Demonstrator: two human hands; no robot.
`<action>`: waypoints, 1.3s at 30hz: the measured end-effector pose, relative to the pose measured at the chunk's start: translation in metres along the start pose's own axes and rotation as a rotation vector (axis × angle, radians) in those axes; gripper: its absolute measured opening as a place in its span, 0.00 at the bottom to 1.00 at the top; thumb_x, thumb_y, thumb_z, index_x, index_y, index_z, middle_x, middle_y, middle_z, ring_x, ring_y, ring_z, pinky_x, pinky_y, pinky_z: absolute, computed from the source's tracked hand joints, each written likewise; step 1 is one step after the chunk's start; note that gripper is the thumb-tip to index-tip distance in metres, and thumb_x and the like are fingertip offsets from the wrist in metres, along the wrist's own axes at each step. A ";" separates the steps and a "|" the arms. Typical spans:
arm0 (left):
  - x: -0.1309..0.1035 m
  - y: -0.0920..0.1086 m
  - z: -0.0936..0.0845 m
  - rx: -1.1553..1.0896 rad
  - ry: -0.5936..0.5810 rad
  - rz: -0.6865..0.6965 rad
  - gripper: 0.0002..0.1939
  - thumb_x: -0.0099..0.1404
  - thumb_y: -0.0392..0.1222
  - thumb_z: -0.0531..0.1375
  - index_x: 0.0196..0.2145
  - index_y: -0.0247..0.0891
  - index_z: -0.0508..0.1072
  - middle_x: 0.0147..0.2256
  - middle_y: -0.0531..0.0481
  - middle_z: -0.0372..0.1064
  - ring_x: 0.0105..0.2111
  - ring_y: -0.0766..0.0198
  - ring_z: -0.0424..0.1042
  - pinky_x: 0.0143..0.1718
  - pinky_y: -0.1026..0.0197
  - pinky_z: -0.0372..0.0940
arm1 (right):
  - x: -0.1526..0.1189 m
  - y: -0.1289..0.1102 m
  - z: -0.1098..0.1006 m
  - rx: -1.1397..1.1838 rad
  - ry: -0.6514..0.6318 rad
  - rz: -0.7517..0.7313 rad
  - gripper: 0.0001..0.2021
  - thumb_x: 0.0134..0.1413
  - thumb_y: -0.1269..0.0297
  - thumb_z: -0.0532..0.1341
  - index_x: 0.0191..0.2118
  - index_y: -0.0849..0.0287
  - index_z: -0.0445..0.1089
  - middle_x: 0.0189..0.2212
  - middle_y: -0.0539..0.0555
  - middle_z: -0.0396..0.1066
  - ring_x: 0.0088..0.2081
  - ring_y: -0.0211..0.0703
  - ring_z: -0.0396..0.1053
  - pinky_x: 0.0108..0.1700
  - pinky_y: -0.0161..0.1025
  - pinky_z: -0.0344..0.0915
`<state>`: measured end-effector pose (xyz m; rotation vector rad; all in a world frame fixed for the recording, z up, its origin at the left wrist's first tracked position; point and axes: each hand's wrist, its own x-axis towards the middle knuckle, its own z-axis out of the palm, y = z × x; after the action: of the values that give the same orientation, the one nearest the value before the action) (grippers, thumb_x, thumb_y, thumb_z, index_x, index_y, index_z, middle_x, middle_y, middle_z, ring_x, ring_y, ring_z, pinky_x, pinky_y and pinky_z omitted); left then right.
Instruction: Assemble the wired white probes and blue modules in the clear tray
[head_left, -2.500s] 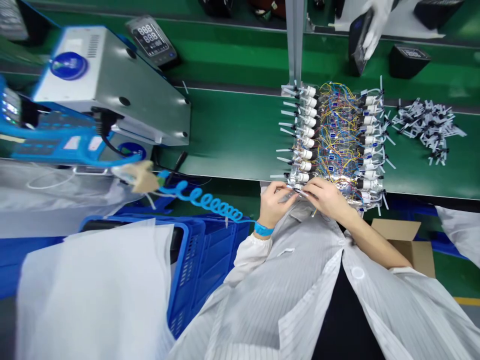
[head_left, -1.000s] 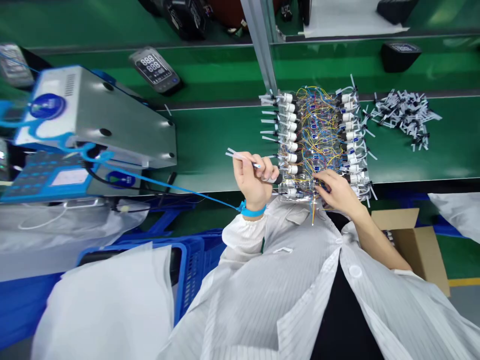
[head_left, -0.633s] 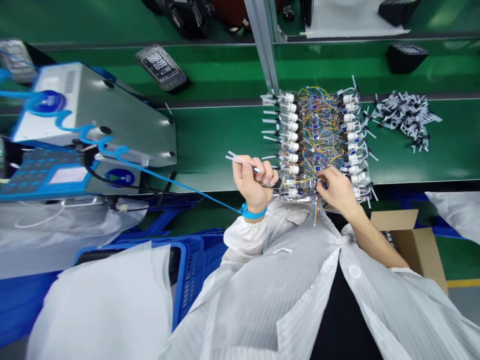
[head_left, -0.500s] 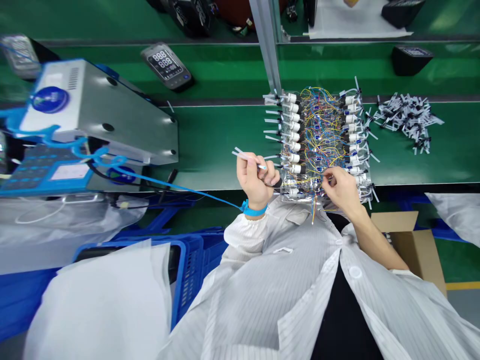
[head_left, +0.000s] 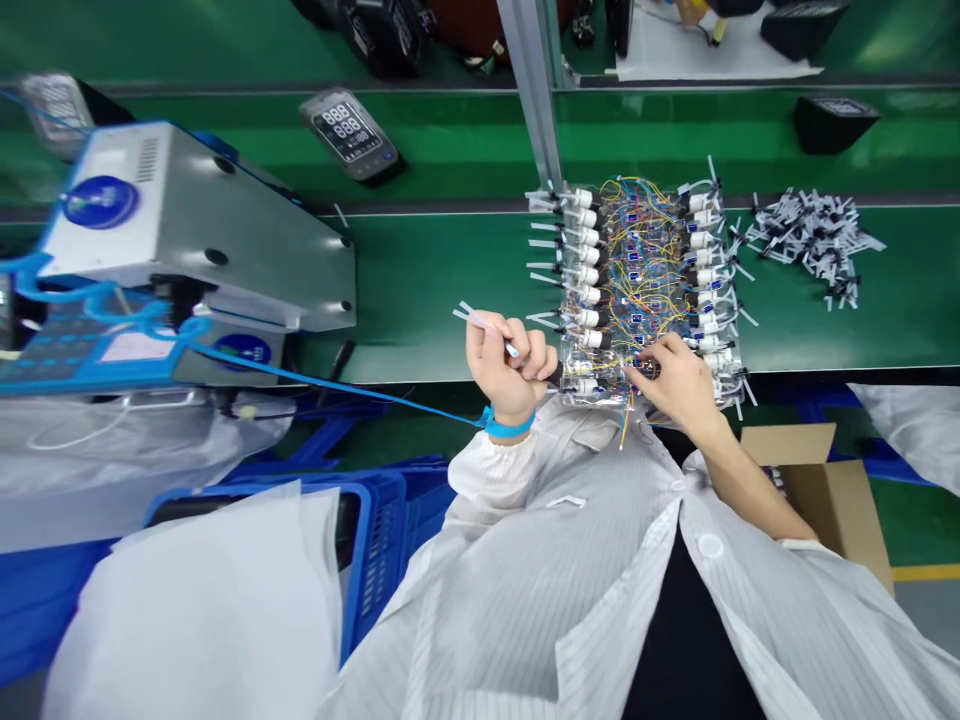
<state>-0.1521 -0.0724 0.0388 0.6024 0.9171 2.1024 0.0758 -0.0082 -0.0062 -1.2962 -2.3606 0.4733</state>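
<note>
My left hand (head_left: 510,365) is closed, with thin white strips (head_left: 480,318) held between thumb and forefinger. Its curled fingertips are beside a black end piece at the left edge of the wired assembly. A blue wrist strap (head_left: 510,428) with a coiled blue cord circles that wrist. Over the near part of the assembly, my right hand (head_left: 675,380) has its thumb and forefinger apart above the wires. Rows of white cylindrical parts (head_left: 587,250) with pale strips line both sides of this clear-wrapped assembly; yellow, blue and red wires (head_left: 636,215) run through its middle.
A pile of pale strips with black parts (head_left: 825,235) lies to the right. On the left stands a grey metal machine (head_left: 255,230). Display units (head_left: 349,130) sit on the green strip behind the bench. A blue crate (head_left: 367,540) and an open cardboard box (head_left: 840,500) stand below.
My right thumb and forefinger have parted over the wires. The left hand has shifted slightly left with the strips. Display units behind the bench have moved a little to the right.
</note>
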 end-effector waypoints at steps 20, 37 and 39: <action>0.007 -0.062 0.031 1.359 -0.773 -0.156 0.05 0.67 0.38 0.66 0.42 0.40 0.78 0.34 0.50 0.80 0.30 0.61 0.73 0.37 0.60 0.64 | 0.005 0.024 0.009 0.302 0.077 -0.004 0.10 0.74 0.62 0.54 0.40 0.54 0.69 0.38 0.58 0.73 0.42 0.52 0.72 0.47 0.49 0.68; 0.006 -0.055 0.028 1.295 -0.842 -0.129 0.16 0.62 0.32 0.64 0.46 0.39 0.87 0.40 0.45 0.84 0.38 0.57 0.78 0.45 0.57 0.69 | 0.005 0.030 0.013 0.348 0.170 0.035 0.11 0.76 0.57 0.53 0.41 0.54 0.68 0.38 0.58 0.74 0.43 0.51 0.72 0.48 0.48 0.70; 0.006 -0.045 0.023 1.222 -0.729 -0.097 0.12 0.63 0.34 0.64 0.42 0.38 0.86 0.38 0.47 0.84 0.37 0.58 0.78 0.43 0.58 0.69 | 0.005 0.030 0.011 0.356 0.179 0.038 0.12 0.76 0.57 0.53 0.41 0.54 0.69 0.38 0.58 0.74 0.42 0.51 0.73 0.48 0.48 0.70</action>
<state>-0.1200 -0.0372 0.0196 1.7110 1.6290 0.8595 0.0894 0.0099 -0.0288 -1.1650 -1.9969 0.7199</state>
